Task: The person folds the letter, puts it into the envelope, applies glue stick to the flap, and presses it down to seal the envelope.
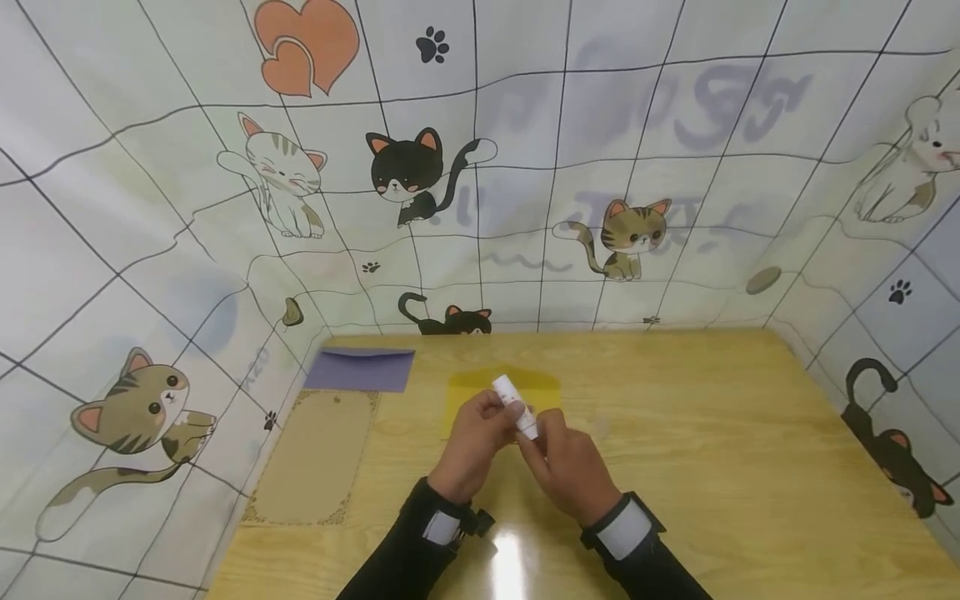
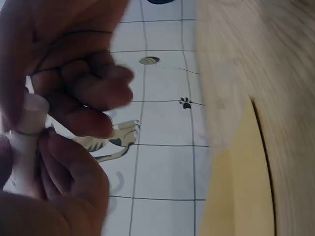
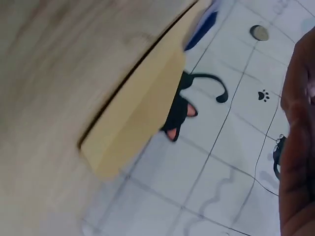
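A small white glue stick with faint print is held aslant above the table between both hands. My left hand grips its body between thumb and fingers. The right hand pinches its lower, near end. In the left wrist view the glue stick shows a seam near one end, with fingers on both sides of it. Just beyond the hands lies a yellow envelope, its pointed flap turned toward the back. The right wrist view shows only part of the right hand; the glue stick is out of sight there.
A purple envelope lies at the table's back left. In front of it is a beige sheet of paper with an ornamental border. A cat-patterned cloth hangs around the back and sides of the wooden table.
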A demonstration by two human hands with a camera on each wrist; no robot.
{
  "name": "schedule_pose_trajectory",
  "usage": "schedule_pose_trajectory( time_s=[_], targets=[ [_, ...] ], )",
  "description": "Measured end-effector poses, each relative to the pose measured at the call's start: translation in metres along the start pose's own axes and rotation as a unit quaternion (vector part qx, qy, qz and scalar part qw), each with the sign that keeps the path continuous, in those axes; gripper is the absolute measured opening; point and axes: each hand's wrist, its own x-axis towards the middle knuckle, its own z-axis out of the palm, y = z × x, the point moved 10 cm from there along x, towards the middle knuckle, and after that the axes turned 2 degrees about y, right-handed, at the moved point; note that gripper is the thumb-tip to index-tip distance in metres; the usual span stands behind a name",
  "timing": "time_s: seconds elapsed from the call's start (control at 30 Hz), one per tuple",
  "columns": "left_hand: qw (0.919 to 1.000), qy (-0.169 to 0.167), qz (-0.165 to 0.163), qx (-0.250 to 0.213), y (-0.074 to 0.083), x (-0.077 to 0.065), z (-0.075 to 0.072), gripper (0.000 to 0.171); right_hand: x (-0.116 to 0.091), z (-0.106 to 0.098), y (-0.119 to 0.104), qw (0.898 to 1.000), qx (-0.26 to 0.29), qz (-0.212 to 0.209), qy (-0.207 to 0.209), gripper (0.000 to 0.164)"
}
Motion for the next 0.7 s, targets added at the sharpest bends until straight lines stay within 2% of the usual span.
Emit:
schedule_pose_trajectory(
  time_s=[0.03,0.07,0.1,0.13,0.17,0.2,0.23,0.27,0.3,0.33,0.37,0.4,0.43,0.47,0.5,0.53,0.57,0.6,0.63,0.67,0.7],
  targets=[
    [0.9998,-0.019,0.001,-0.003,0.001,-0.001,0.003,0.021,-0.001,0.004,0.004,0.994,0.103,0.031,-0.018,0.023],
    [0.9992,-0.039,0.001,-0.008,0.002,-0.002,0.007,0.022,-0.002,0.009,0.008,0.973,0.221,0.062,-0.033,0.021],
    [0.9980,-0.061,0.006,-0.016,0.003,-0.004,0.011,0.024,-0.003,0.014,0.010,0.934,0.342,0.091,-0.048,0.019],
    [0.9966,-0.078,0.011,-0.024,0.005,-0.005,0.014,0.026,-0.004,0.020,0.011,0.882,0.451,0.120,-0.061,0.017],
    [0.9952,-0.092,0.015,-0.031,0.007,-0.005,0.017,0.027,-0.005,0.025,0.011,0.828,0.538,0.145,-0.073,0.017],
    [0.9942,-0.099,0.018,-0.039,0.008,-0.006,0.018,0.029,-0.005,0.029,0.011,0.786,0.592,0.161,-0.083,0.020],
    [0.9940,-0.099,0.020,-0.043,0.008,-0.006,0.018,0.029,-0.004,0.032,0.012,0.766,0.613,0.174,-0.090,0.023],
    [0.9947,-0.090,0.023,-0.042,0.009,-0.005,0.017,0.030,-0.003,0.032,0.013,0.773,0.605,0.171,-0.091,0.022],
    [0.9961,-0.074,0.026,-0.039,0.009,-0.005,0.014,0.031,-0.001,0.029,0.013,0.808,0.563,0.153,-0.088,0.019],
    [0.9977,-0.053,0.029,-0.031,0.010,-0.004,0.010,0.030,0.002,0.025,0.013,0.861,0.486,0.124,-0.083,0.022],
    [0.9988,-0.031,0.031,-0.023,0.009,-0.004,0.006,0.030,0.004,0.019,0.011,0.920,0.376,0.084,-0.075,0.028],
    [0.9994,-0.010,0.031,-0.013,0.009,-0.003,0.002,0.031,0.007,0.013,0.008,0.967,0.243,0.043,-0.056,0.034],
    [0.9995,0.009,0.032,-0.003,0.009,-0.003,-0.001,0.031,0.008,0.007,0.004,0.993,0.116,0.005,-0.029,0.039],
    [0.9991,0.023,0.034,0.006,0.009,-0.003,-0.004,0.033,0.009,0.002,-0.001,1.000,0.009,-0.029,-0.001,0.044],
    [0.9988,0.034,0.033,0.013,0.009,-0.003,-0.006,0.034,0.009,-0.001,-0.005,0.996,-0.072,-0.056,0.021,0.049],
    [0.9985,0.038,0.034,0.018,0.010,-0.003,-0.007,0.034,0.008,-0.002,-0.008,0.990,-0.114,-0.070,0.033,0.053],
    [0.9985,0.036,0.035,0.023,0.010,-0.003,-0.007,0.034,0.008,-0.002,-0.007,0.990,-0.116,-0.068,0.034,0.048],
    [0.9985,0.030,0.037,0.027,0.010,-0.003,-0.007,0.034,0.008,-0.002,-0.004,0.995,-0.083,-0.053,0.026,0.040],
    [0.9986,0.021,0.039,0.029,0.011,-0.003,-0.006,0.034,0.007,0.000,0.000,0.999,-0.023,-0.027,0.012,0.033],
    [0.9986,0.007,0.043,0.032,0.013,-0.003,-0.005,0.034,0.007,0.003,0.006,0.998,0.061,0.004,-0.006,0.027],
    [0.9983,-0.011,0.048,0.031,0.014,-0.002,-0.003,0.033,0.006,0.008,0.012,0.985,0.167,0.037,-0.025,0.022]
  ],
)
